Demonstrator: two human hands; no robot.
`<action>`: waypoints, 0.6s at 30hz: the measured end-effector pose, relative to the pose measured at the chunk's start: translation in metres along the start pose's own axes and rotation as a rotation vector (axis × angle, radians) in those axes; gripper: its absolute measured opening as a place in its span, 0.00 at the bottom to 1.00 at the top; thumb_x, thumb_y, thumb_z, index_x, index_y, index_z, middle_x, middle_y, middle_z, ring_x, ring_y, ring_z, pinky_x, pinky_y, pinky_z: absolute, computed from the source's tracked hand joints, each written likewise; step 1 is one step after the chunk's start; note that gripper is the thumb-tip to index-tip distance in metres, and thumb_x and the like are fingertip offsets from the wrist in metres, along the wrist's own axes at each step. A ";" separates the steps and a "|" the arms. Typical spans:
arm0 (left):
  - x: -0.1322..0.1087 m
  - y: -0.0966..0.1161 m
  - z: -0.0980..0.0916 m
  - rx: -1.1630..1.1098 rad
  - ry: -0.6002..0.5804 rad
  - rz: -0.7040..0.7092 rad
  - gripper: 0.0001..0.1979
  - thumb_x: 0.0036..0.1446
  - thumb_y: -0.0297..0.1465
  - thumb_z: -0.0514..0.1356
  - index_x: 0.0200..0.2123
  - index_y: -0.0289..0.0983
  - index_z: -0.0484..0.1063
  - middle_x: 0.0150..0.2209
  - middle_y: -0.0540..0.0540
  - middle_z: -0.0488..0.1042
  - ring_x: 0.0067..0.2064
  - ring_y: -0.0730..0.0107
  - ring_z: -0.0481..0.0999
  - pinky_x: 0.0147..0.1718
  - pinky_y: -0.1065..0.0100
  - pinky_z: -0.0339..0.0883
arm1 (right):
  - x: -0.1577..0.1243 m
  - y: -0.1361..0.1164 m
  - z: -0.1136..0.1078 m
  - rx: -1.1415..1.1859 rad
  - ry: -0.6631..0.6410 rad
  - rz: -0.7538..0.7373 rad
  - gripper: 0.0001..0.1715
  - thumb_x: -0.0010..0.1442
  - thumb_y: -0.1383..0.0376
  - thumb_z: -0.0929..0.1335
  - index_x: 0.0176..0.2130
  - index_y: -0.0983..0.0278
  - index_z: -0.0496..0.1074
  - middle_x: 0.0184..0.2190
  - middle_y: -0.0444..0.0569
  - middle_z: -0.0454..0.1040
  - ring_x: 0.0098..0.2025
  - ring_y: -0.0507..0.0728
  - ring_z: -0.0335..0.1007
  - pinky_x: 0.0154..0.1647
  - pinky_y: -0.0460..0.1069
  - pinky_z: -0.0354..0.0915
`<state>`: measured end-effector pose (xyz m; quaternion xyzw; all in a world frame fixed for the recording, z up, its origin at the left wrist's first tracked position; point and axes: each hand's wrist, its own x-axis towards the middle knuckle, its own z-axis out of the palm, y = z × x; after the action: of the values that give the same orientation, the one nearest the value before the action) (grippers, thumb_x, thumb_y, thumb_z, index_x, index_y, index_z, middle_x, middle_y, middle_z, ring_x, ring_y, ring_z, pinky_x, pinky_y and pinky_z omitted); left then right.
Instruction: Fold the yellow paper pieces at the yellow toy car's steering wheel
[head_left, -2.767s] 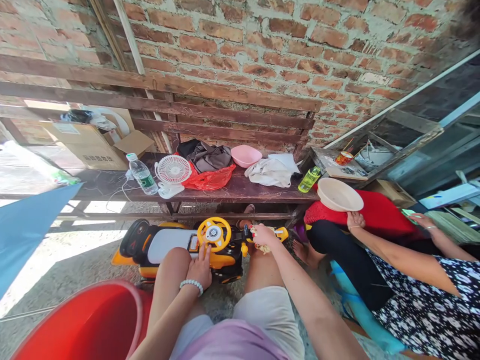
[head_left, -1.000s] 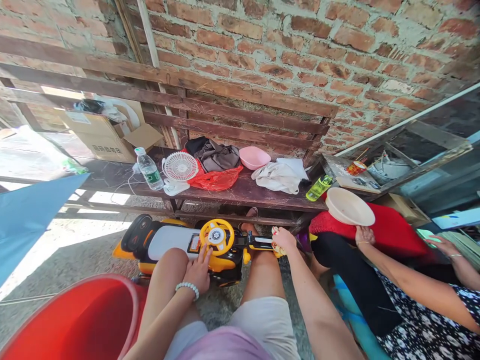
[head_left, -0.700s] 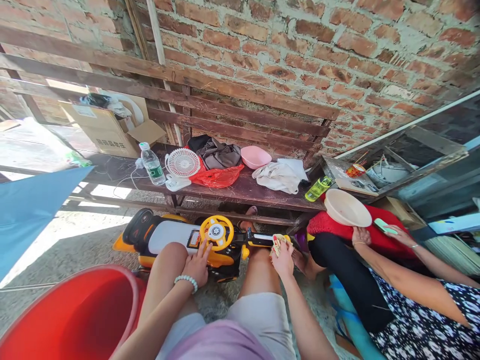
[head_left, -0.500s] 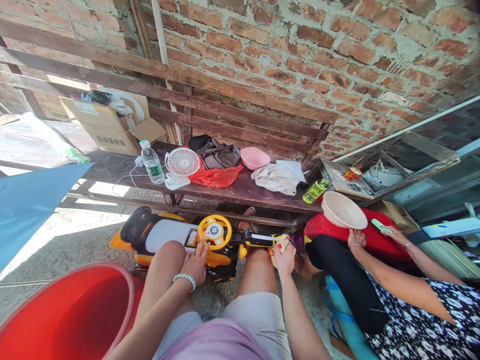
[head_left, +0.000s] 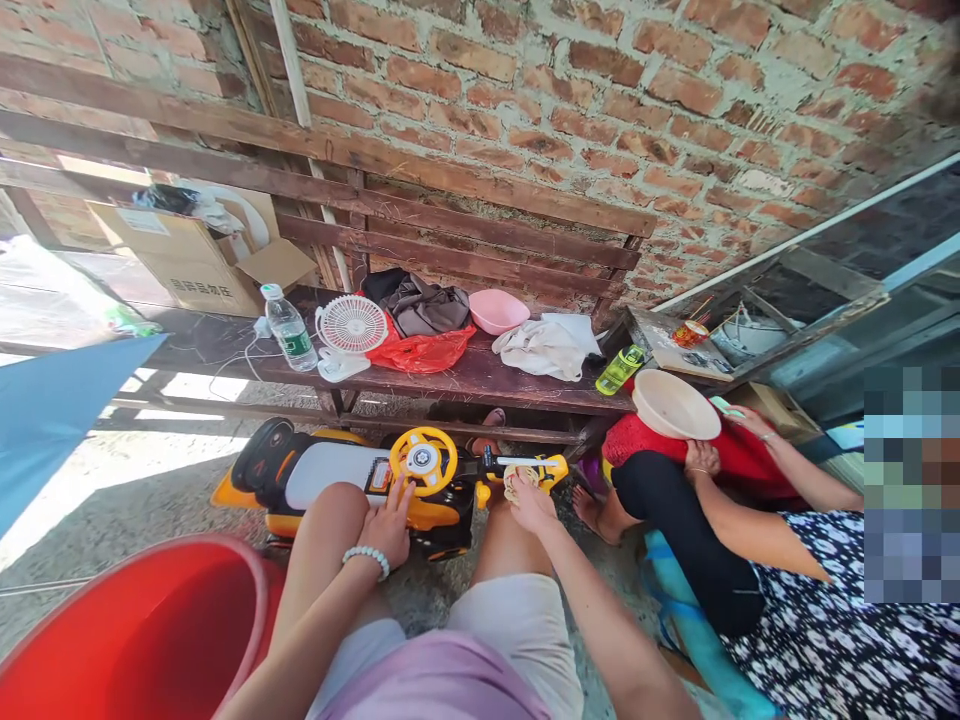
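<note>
My left hand (head_left: 386, 527), wearing a white beaded bracelet (head_left: 365, 562), lies with fingers spread against the yellow side of a yellow-and-black toy ride-on car (head_left: 330, 480). The car's yellow steering wheel (head_left: 422, 460) stands just above those fingers. My right hand (head_left: 529, 505) grips a small crumpled pale yellow scrap (head_left: 520, 481), whose material I cannot tell. It sits just below the car's yellow-and-black bar (head_left: 529, 463). My bare knees show on either side of the car's front.
A seated person at right holds a cream basin (head_left: 673, 405) and a green phone (head_left: 726, 405). Behind stands a wooden bench (head_left: 487, 385) with a bottle, fan and pink bowl. A red tub (head_left: 127, 640) sits at lower left, below a blue sheet (head_left: 52, 420).
My right hand has moved left, closer to the car's bar, with the scrap still in it. My left hand stays on the car. The seated person's phone hand has risen.
</note>
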<state>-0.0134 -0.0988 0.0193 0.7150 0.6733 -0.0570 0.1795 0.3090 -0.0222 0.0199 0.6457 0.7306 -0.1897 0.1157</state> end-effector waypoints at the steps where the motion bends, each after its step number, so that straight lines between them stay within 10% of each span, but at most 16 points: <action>1: -0.001 0.000 -0.001 0.003 -0.001 -0.001 0.45 0.58 0.23 0.55 0.77 0.36 0.44 0.79 0.32 0.35 0.59 0.49 0.76 0.59 0.52 0.62 | 0.002 0.006 -0.002 0.002 -0.008 -0.010 0.43 0.62 0.65 0.67 0.73 0.52 0.57 0.79 0.50 0.47 0.65 0.64 0.67 0.65 0.58 0.64; 11: -0.006 -0.002 -0.015 0.054 -0.055 -0.011 0.46 0.57 0.21 0.53 0.78 0.44 0.44 0.80 0.40 0.36 0.59 0.52 0.77 0.58 0.52 0.64 | 0.006 0.055 0.007 0.124 0.078 0.257 0.41 0.66 0.63 0.63 0.75 0.56 0.54 0.79 0.52 0.44 0.63 0.61 0.72 0.57 0.53 0.69; 18: 0.001 0.000 -0.002 0.022 -0.006 -0.005 0.43 0.59 0.22 0.54 0.77 0.34 0.46 0.79 0.31 0.34 0.56 0.51 0.79 0.58 0.53 0.65 | 0.005 -0.011 0.004 0.073 0.066 0.206 0.40 0.64 0.66 0.66 0.72 0.59 0.59 0.78 0.54 0.47 0.64 0.64 0.70 0.58 0.54 0.68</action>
<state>-0.0141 -0.0970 0.0208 0.7150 0.6739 -0.0667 0.1735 0.2966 -0.0203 0.0151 0.7270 0.6564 -0.1818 0.0869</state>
